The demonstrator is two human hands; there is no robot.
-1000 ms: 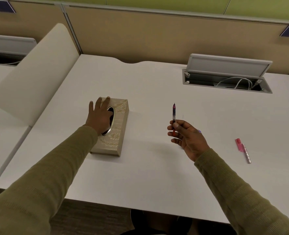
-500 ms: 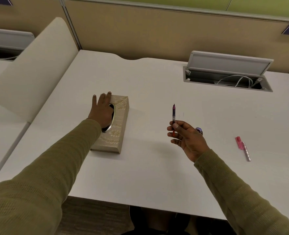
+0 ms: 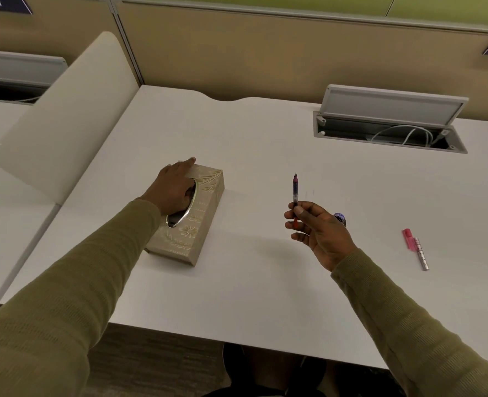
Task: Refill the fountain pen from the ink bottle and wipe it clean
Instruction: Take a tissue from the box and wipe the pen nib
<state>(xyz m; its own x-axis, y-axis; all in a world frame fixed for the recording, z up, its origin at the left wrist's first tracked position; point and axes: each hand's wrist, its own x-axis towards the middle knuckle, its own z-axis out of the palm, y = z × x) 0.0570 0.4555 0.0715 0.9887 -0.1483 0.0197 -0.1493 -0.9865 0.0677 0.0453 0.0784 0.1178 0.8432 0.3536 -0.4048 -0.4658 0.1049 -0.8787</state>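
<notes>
My right hand point(image 3: 320, 230) holds the fountain pen point(image 3: 295, 193) upright above the white desk, nib pointing up, with a dark ink chamber and a red lower end. Just behind that hand, a small part of the ink bottle point(image 3: 340, 218) shows; the rest is hidden. My left hand point(image 3: 174, 190) lies on top of the beige tissue box point(image 3: 197, 224), over its oval metal-rimmed opening, with the thumb at the slot. No tissue is clearly visible in the fingers. A pink and silver pen part point(image 3: 416, 247) lies on the desk to the right.
The white desk point(image 3: 251, 282) has an open cable tray with a raised lid point(image 3: 389, 130) at the back right. A cream divider panel point(image 3: 65, 116) stands at the left, and tan partition walls run along the back. The desk's front edge is near my body.
My left hand has turned on the tissue box, its fingers drawn together and pointing to the far right corner. The right hand and pen have stayed almost still.
</notes>
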